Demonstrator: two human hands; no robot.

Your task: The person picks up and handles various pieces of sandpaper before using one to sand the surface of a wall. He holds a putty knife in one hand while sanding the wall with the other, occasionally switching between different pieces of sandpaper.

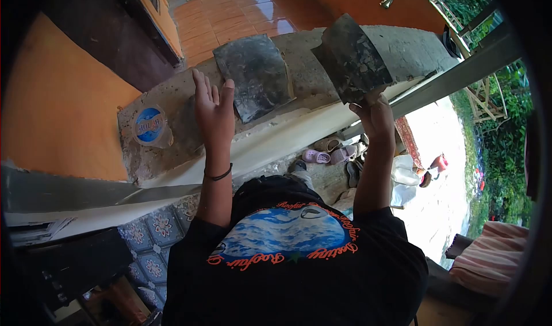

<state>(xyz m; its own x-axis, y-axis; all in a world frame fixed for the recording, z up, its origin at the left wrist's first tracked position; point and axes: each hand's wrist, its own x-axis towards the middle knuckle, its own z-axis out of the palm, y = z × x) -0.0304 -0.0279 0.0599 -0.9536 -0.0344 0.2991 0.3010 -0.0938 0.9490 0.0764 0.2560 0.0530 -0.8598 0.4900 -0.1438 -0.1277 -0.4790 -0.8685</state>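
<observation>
My right hand grips the lower edge of a dark, scuffed, slightly curved sheet and holds it up over the ledge. The sheet's material I cannot make out. A second dark sheet, similar and worn, lies on the concrete ledge. Just left of that sheet is my left hand, raised with its fingers stretched out and nothing in it. Partly behind my left hand, a greyish flat piece rests on the ledge. Farther left lies a clear plastic cup with a blue printed lid.
Several shoes and clogs stand on the ground below the ledge. A grey post slants across the right side. Orange walls and a tiled floor lie beyond. Striped cloth hangs at lower right.
</observation>
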